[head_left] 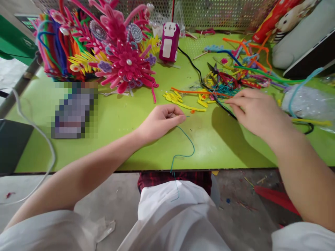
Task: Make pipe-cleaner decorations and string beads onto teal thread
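My left hand (163,120) is closed in a pinch on a thin teal thread (194,148). A short end sticks out past the fingertips, and the rest curves down over the table edge onto the white shirt. My right hand (258,111) is pinched shut at the front of a tangled pile of teal thread (226,90); what its fingertips hold is too small to make out. A black cord (192,62) passes just by those fingertips. Scissors (213,69) lie open-bladed in the pile. Yellow fuzzy pieces (183,103) and an orange pipe cleaner (188,91) lie between the hands.
A pink pipe-cleaner flower arrangement (125,64) stands at the back left beside a bundle of coloured pipe cleaners (53,52). Behind is a purple box-shaped device (169,43). A blurred-out phone-like object (74,111) lies left. A clear plastic bag (309,104) sits right. A white cable (34,122) crosses the left edge.
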{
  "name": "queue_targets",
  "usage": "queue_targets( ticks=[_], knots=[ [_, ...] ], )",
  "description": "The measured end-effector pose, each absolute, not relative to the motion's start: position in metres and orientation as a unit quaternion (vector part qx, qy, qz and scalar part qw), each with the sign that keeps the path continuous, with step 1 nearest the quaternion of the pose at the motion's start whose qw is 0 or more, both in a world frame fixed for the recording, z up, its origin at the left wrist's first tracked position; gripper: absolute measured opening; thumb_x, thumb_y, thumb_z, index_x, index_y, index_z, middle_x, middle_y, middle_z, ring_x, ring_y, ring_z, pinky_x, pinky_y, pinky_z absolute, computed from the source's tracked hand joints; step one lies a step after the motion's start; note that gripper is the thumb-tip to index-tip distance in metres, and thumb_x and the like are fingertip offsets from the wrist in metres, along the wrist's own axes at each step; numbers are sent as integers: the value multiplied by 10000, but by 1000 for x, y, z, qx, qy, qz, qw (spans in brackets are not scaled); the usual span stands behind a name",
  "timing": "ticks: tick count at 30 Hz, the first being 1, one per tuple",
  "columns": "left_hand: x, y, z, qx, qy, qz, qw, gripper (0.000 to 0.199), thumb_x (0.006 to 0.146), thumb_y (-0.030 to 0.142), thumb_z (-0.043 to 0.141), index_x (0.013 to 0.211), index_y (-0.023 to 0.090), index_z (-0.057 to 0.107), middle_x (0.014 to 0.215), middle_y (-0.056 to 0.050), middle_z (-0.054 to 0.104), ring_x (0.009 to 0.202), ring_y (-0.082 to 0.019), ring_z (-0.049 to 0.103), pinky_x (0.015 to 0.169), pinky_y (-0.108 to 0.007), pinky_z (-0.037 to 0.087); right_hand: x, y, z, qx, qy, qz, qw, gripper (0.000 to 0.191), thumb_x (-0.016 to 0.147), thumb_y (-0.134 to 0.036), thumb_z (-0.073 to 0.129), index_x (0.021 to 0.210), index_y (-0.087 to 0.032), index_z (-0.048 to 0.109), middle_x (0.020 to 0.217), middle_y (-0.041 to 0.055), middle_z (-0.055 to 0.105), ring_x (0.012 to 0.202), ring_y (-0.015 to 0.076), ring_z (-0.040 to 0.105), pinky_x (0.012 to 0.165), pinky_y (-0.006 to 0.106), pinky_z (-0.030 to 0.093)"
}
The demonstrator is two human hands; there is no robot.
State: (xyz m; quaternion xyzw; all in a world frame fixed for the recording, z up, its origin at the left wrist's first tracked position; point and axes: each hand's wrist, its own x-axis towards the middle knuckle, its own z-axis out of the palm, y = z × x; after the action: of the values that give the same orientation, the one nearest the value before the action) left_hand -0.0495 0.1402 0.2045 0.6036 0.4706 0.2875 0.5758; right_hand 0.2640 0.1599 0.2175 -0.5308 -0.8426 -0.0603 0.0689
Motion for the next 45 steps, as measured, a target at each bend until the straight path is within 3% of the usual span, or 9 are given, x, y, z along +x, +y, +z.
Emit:
queue_targets(
  ticks=[6,15,19,22,24,29,35,40,45],
  knots=[
    [-48,141,206,620,475,277,560,206,912,351,709,835,169,654,559,74,415,495,-60,317,473,-244,185,304,141,221,-418,-903,-99,-11,377,1058,-295,494,1068,-140,838,1035,130,787,988,311,694,943,459,563],
    [-47,139,207,614,482,283,558,199,870,343,737,811,172,654,558,69,437,491,-62,320,483,-245,197,291,116,224,-493,-860,-89,-99,283,1022,-163,544,1080,-179,821,1097,118,799,1105,320,668,954,474,441],
    [-46,138,208,614,484,279,558,192,866,334,742,815,171,655,569,65,459,497,-65,340,485,-243,214,288,83,238,-483,-855,-189,-29,283,1035,-187,561,947,-247,823,1048,79,804,1038,306,660,879,472,426],
    [-46,138,210,619,488,277,550,193,863,329,742,803,170,651,576,64,449,503,-65,334,482,-243,211,294,51,245,-457,-820,-328,105,168,989,-243,671,949,-257,834,810,85,746,826,292,585,760,438,431],
    [-46,138,210,626,488,272,545,189,861,322,743,800,168,652,579,63,444,509,-65,332,480,-243,205,302,40,240,-469,-802,-356,102,117,953,-261,724,888,-246,821,718,73,700,755,288,563,699,431,417],
    [-47,138,207,633,486,271,538,199,886,342,739,817,175,654,599,58,452,522,-66,336,473,-238,206,333,35,206,-634,-747,-170,105,251,1047,-288,556,1069,-188,786,980,118,761,879,254,710,826,352,533],
    [-49,138,205,650,495,255,516,195,884,361,761,823,192,685,607,48,459,527,-73,343,472,-236,210,359,17,180,-738,-650,-89,159,412,1058,-442,476,1155,-164,764,1114,227,543,1211,357,601,1044,437,527],
    [-50,136,206,644,505,255,515,197,886,375,763,835,197,697,624,42,495,530,-77,368,476,-232,237,366,12,186,-728,-664,-48,166,342,1043,-403,536,1177,-202,778,1158,212,580,1062,295,664,1026,401,537],
    [-48,136,206,663,499,246,501,210,890,386,760,840,190,702,632,40,501,535,-77,368,484,-231,237,379,14,196,-713,-683,-40,153,322,1047,-393,544,1168,-227,791,1206,197,638,1111,292,693,1046,385,534]
  ],
)
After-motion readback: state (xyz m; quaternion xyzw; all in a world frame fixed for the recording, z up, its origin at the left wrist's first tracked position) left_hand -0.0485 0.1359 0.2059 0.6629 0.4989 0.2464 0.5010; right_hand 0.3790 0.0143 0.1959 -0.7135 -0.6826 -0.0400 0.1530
